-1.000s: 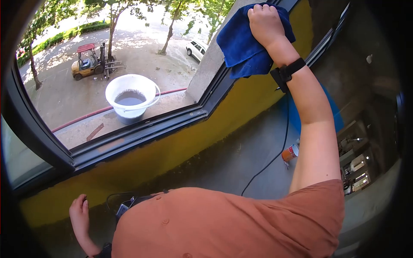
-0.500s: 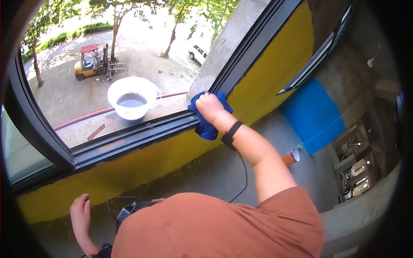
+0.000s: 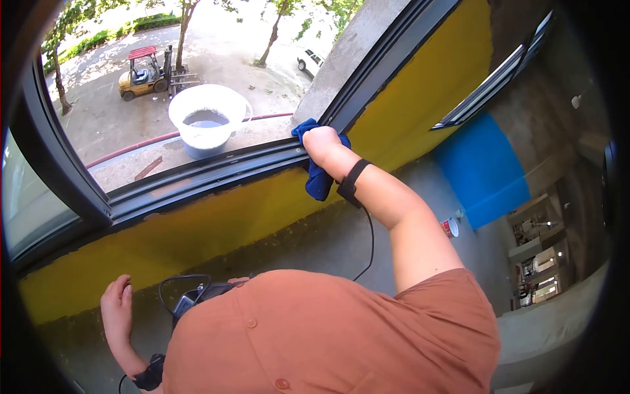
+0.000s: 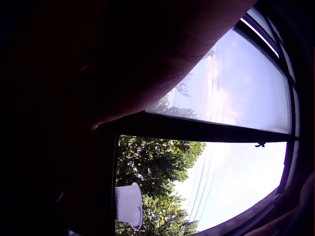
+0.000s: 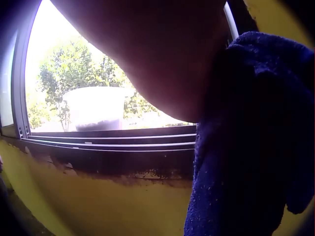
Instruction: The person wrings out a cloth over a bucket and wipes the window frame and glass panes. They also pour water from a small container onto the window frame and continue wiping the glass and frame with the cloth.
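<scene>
My right hand [image 3: 323,146] grips a blue cloth [image 3: 319,181] at the lower right corner of the dark window frame [image 3: 226,165]. Part of the cloth pokes out past the knuckles onto the frame, and the rest hangs down over the yellow wall. In the right wrist view the bunched cloth [image 5: 246,157] fills the right side, beside the sill tracks [image 5: 113,141]. My left hand [image 3: 117,307] hangs low at my left side, fingers loosely bent and holding nothing; the left wrist view shows mostly a dark forearm and the window.
A white bucket [image 3: 205,139] of greyish water stands on the outer ledge, a flat rusty strip [image 3: 149,167] to its left. Below the window is a yellow wall [image 3: 151,246]. A paint can [image 3: 450,227] and a blue sheet [image 3: 482,171] are on the right. Outside stands a forklift [image 3: 141,77].
My right hand has brought the cloth from high on the right side of the frame down to its lower corner, where the cloth is now bunched. The left hand stays hanging.
</scene>
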